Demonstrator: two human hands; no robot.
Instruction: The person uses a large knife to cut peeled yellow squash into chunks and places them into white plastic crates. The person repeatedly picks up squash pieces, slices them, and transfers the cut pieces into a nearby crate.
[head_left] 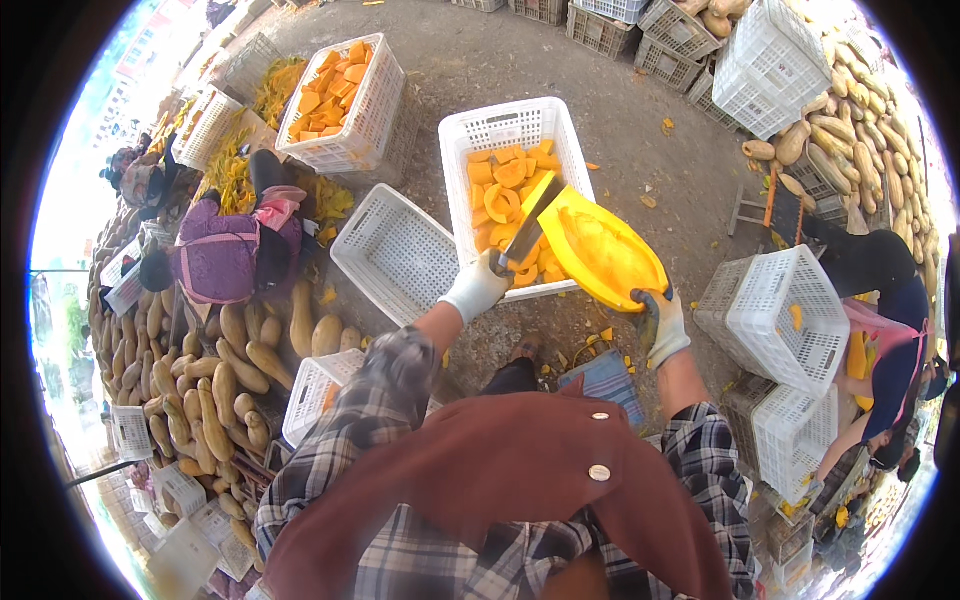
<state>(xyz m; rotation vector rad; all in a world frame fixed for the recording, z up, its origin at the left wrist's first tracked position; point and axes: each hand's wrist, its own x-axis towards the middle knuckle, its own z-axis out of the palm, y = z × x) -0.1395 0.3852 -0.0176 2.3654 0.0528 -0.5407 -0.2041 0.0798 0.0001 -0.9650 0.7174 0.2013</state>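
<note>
My left hand (pixel 477 288), in a pale glove, is closed round the handle of a broad-bladed knife (pixel 531 222). The blade slants up and away, over the near part of a white crate and along the left edge of a pumpkin half. That peeled, hollowed pumpkin half (pixel 603 247) is bright yellow, its scooped side facing up. My right hand (pixel 662 325), gloved with dark fingertips, grips its near end. Whether the blade cuts into the flesh I cannot tell. Underneath, the white crate (pixel 455 150) holds orange pumpkin chunks (pixel 513 172).
Left of it lies a white crate (pixel 392 250); farther left, a stacked crate (pixel 392 80) brims with chunks. Whole pumpkins (pixel 215 400) cover the ground at left. Co-workers bend at left (pixel 235 250) and right (pixel 890 330), the latter beside white crates (pixel 785 320). A blue striped cloth (pixel 606 385) lies near my feet.
</note>
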